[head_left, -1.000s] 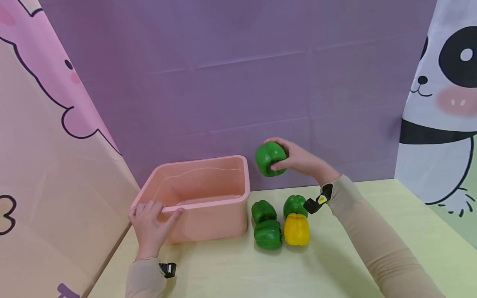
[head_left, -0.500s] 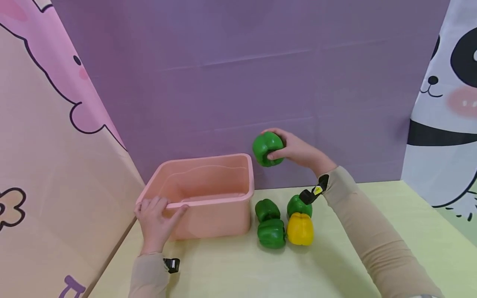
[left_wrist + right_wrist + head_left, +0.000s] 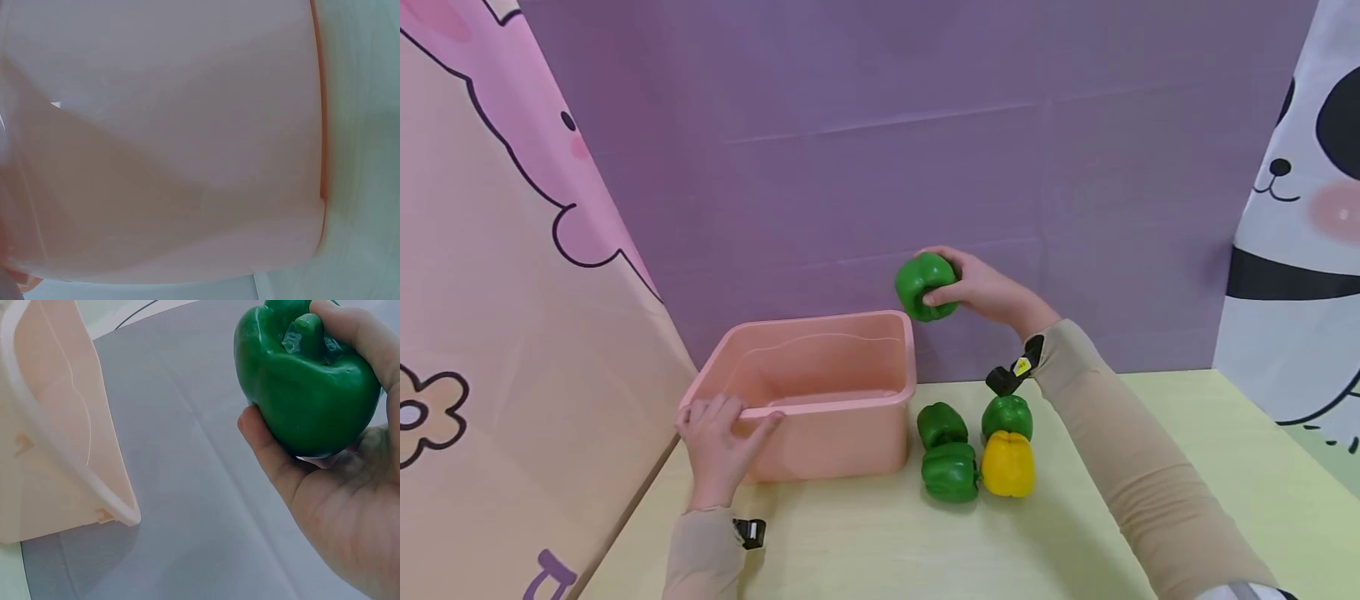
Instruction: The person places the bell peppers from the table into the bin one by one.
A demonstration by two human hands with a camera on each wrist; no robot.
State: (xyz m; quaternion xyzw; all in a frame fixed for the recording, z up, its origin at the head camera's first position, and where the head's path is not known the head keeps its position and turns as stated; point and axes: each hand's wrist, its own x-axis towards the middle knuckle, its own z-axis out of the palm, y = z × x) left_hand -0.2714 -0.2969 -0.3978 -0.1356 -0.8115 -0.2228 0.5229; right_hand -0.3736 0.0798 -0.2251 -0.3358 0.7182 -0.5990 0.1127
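Note:
A green bell pepper [image 3: 921,283] is up in the air just off the right rear corner of a pink plastic bin [image 3: 827,442]. My right hand [image 3: 981,292] grips it, thumb by the stem end; in the right wrist view the pepper [image 3: 306,394] shows its stem. My left hand [image 3: 718,442] holds the bin's near rim at the left, fingers over the edge and thumb along the outside. Only the bin's outer wall [image 3: 187,137] fills the left wrist view. The part of the bin's inside that I can see holds nothing.
Right of the bin, three green bell peppers [image 3: 950,472] and a yellow bell pepper [image 3: 1008,464] lie close together on the pale table [image 3: 835,542]. A purple cloth [image 3: 850,183] hangs behind; printed panels stand at both sides.
My right hand has raised the green bell pepper and carried it left, closer to the bin. My left hand keeps its hold on the rim. The head view has shifted slightly.

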